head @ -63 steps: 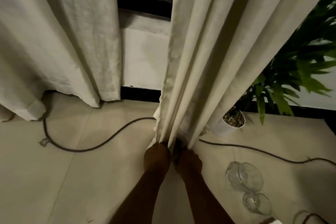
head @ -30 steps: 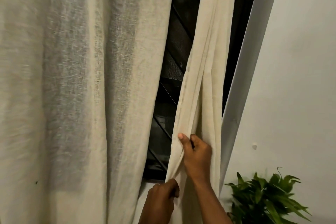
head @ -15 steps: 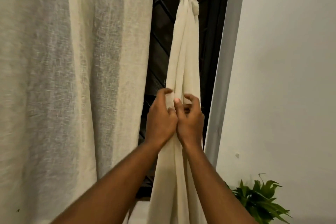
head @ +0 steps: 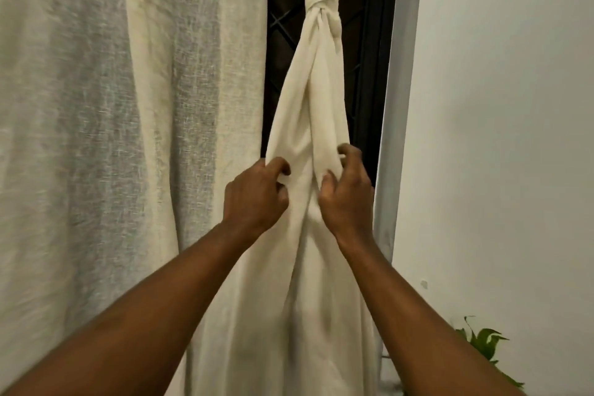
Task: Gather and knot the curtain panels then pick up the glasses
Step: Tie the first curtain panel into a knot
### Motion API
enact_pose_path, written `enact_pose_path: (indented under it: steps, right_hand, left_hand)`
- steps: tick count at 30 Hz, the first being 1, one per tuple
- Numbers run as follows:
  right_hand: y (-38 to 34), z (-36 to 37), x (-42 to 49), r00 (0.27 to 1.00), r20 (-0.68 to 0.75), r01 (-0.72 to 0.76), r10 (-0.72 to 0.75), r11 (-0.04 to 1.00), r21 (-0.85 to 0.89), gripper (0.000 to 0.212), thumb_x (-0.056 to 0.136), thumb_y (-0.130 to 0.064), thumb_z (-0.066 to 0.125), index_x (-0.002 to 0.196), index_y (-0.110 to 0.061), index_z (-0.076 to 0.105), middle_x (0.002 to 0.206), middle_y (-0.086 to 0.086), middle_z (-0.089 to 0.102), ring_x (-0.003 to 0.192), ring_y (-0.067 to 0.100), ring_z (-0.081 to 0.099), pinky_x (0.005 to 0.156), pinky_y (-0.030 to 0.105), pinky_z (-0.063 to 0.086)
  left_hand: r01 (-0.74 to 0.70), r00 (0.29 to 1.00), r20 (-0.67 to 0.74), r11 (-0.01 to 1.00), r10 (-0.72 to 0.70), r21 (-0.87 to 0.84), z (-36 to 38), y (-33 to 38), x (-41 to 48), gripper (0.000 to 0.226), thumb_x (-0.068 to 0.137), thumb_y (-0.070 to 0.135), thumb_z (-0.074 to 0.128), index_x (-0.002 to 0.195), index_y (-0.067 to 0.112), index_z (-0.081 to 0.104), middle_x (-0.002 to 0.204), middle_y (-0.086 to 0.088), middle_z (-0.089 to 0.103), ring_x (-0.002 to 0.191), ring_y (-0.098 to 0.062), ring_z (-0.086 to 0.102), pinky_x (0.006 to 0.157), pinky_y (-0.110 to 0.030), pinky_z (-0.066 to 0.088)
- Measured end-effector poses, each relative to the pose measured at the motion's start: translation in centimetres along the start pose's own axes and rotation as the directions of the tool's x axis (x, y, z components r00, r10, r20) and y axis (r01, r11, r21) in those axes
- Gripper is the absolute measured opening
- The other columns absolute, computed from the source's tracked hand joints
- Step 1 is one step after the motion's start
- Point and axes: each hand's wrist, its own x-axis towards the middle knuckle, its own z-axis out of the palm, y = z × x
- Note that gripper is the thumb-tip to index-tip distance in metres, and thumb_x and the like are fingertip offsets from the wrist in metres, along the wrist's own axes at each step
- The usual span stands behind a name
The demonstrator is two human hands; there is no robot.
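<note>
Gripping the right curtain panel just below its knot, the left hand and right hand curl their fingers into separate folds, probably to part the cloth for another tie. The left curtain panel hangs loose; the glasses are out of view.

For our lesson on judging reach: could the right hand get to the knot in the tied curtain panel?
Probably yes. The right hand grips the tied panel straight below the knot, with only fabric between them; it would have to let go first.
</note>
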Motion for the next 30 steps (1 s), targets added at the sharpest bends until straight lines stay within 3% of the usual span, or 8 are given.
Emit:
enact_pose_path:
  steps: [3,10,13,15,19,23,25,30]
  right_hand:
    - [-0.3,2.1,-0.3,0.966,0.239,0.115,-0.095,0.991,-0.072,0.048,0.095,-0.015,0.052,0.136,-0.03,0.032,0.117,0.004,0.059,0.093,0.02,0.064,0.08,0.038,0.057]
    - [2.3,2.2,-5.3,0.931,0.346,0.216,-0.116,0.94,-0.266,0.105,0.088,-0.008,0.066,0.147,-0.046,-0.012,0.101,0.009,0.056,0.074,0.017,0.062,0.072,0.032,0.056]
    - [3.4,1.9,-7.5,0.902,0.431,0.177,-0.009,0.92,-0.35,0.065,0.093,-0.008,0.058,0.148,-0.027,0.029,0.107,0.009,0.062,0.087,0.02,0.065,0.079,0.033,0.055]
    - [4.5,1.8,-9.8,0.843,0.513,0.093,0.161,0.896,-0.433,0.033,0.095,-0.007,0.053,0.127,-0.012,0.058,0.113,0.01,0.066,0.098,0.022,0.065,0.086,0.031,0.052]
    - [7.3,1.8,-16.1,0.784,0.527,-0.051,0.328,0.88,-0.472,0.026,0.092,-0.005,0.053,0.113,-0.01,0.068,0.107,0.009,0.069,0.095,0.023,0.065,0.084,0.03,0.051]
    - [10.7,1.4,-24.6,0.673,0.585,-0.072,0.454,0.827,-0.558,0.019,0.091,-0.008,0.051,0.094,-0.013,0.069,0.093,0.007,0.069,0.087,0.025,0.066,0.069,0.029,0.045]
    - [12.1,0.6,-28.3,0.63,0.587,-0.093,0.509,0.799,-0.593,0.019,0.086,-0.011,0.051,0.09,-0.016,0.069,0.089,0.007,0.069,0.085,0.027,0.065,0.066,0.029,0.042]
    - [12.5,0.1,-32.3,0.796,0.437,-0.196,0.419,0.862,-0.468,0.026,0.074,-0.022,0.051,0.081,-0.016,0.075,0.07,0.009,0.069,0.08,0.029,0.058,0.071,0.035,0.048]
  left_hand:
    - [-0.008,0.993,0.119,0.991,0.024,-0.134,1.1,1.4,1.3,0.018,0.083,0.016,0.058,0.1,0.023,0.059,0.092,0.002,0.066,0.08,-0.019,0.062,0.065,-0.03,0.047]
    - [0.158,0.903,0.414,0.985,-0.115,-0.072,7.5,-1.2,-5.1,0.019,0.09,0.013,0.059,0.105,0.017,0.07,0.106,-0.008,0.068,0.092,-0.026,0.065,0.088,-0.039,0.054]
    - [0.17,0.888,0.442,0.984,-0.132,-0.05,10.0,-2.3,-9.1,0.015,0.088,0.017,0.062,0.099,0.017,0.072,0.1,-0.008,0.07,0.086,-0.027,0.067,0.082,-0.039,0.056]
    - [0.177,0.873,0.465,0.984,-0.151,-0.013,11.5,-2.8,-12.2,0.016,0.087,0.019,0.063,0.099,0.017,0.073,0.096,-0.008,0.071,0.082,-0.028,0.067,0.078,-0.039,0.057]
    - [0.249,0.826,0.526,0.968,-0.202,-0.019,14.0,-3.0,-19.6,0.016,0.084,0.017,0.062,0.095,0.016,0.073,0.091,-0.008,0.072,0.079,-0.027,0.067,0.074,-0.039,0.057]
    - [0.318,0.772,0.589,0.947,-0.238,-0.034,15.8,-2.8,-27.2,0.02,0.083,0.015,0.055,0.068,0.012,0.068,0.07,-0.01,0.068,0.065,-0.029,0.064,0.064,-0.04,0.054]
    - [0.337,0.762,0.598,0.941,-0.248,-0.039,16.4,-2.7,-30.4,0.023,0.085,0.018,0.053,0.071,0.014,0.07,0.071,-0.007,0.069,0.066,-0.027,0.064,0.063,-0.039,0.052]
    - [0.42,0.733,0.588,0.907,-0.343,0.006,16.7,-2.0,-36.5,0.014,0.08,0.014,0.061,0.068,0.007,0.066,0.066,-0.01,0.066,0.061,-0.029,0.061,0.053,-0.028,0.035]
